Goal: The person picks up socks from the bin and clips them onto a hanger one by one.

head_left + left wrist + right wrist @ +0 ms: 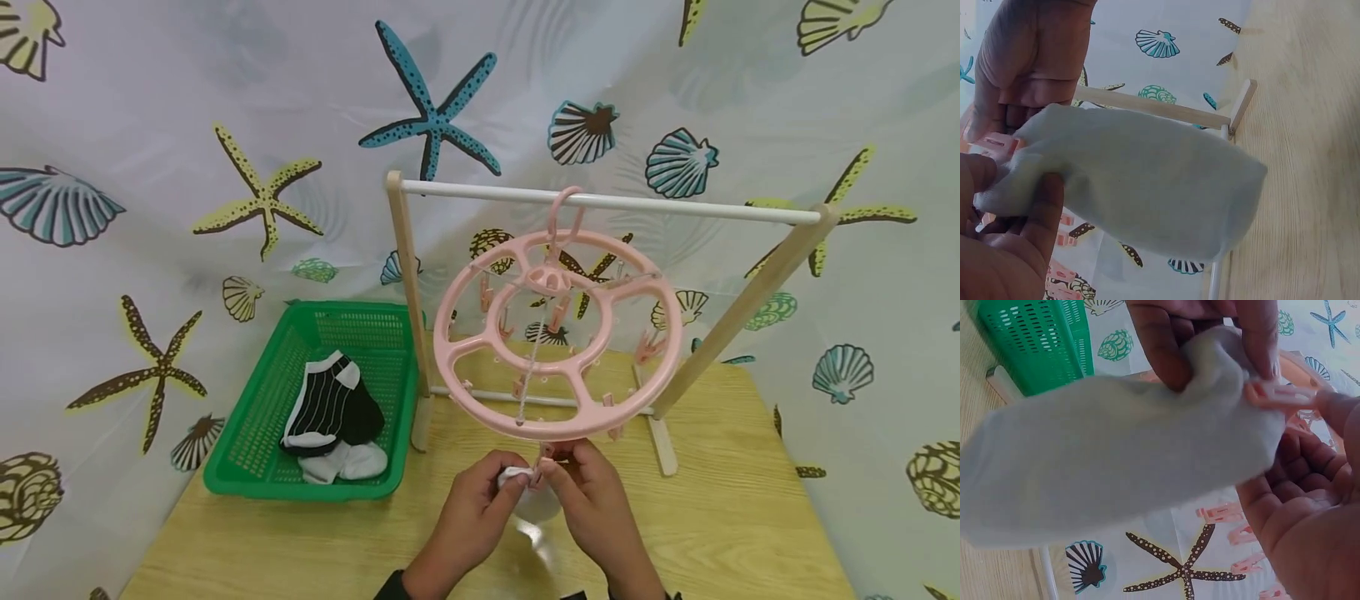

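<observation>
A white sock (1147, 175) hangs from its upper end between both hands, below the front of a round pink clip hanger (558, 432). My left hand (483, 506) pinches the sock's bunched top edge between thumb and fingers. With thumb and fingers, my right hand (592, 506) holds a pink clothespin (1279, 395) whose jaws are at the sock's edge. In the right wrist view the sock (1104, 462) stretches away to the left, its far end dangling loose.
The hanger hooks over the white bar (480, 192) of a wooden-legged rack (411, 283); several pink clothespins dangle from it. At left, a green basket (240, 442) contains a black striped sock (322, 404) and white socks (360, 461). Everything stands on a wooden table (720, 517) before a patterned sheet.
</observation>
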`<state>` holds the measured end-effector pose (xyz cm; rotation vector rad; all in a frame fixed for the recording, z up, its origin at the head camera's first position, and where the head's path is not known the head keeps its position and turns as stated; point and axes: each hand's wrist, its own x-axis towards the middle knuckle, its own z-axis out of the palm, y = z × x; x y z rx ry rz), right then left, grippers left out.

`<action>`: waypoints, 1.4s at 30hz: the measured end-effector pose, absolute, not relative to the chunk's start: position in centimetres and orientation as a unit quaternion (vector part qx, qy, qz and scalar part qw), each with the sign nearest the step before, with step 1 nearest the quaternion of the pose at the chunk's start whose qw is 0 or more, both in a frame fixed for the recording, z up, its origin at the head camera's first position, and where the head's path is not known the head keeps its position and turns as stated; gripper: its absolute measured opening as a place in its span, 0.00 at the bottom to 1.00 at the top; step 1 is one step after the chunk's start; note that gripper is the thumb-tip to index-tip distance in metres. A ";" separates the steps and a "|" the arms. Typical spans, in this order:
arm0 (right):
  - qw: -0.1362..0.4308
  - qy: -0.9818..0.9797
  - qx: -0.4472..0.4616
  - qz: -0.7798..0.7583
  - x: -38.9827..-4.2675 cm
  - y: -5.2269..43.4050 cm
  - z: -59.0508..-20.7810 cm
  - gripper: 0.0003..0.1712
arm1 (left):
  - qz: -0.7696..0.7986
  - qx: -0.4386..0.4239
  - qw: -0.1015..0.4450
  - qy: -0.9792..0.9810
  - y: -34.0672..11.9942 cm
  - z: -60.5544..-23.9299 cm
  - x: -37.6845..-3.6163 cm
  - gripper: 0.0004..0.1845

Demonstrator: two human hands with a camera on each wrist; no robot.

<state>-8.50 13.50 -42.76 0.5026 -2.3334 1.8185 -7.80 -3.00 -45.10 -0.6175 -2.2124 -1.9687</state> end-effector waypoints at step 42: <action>0.175 -0.815 0.106 0.543 -7.8 13.9 -42.7 0.08 | -0.367 -0.229 0.360 -0.827 -6.0 -41.1 -11.9 0.19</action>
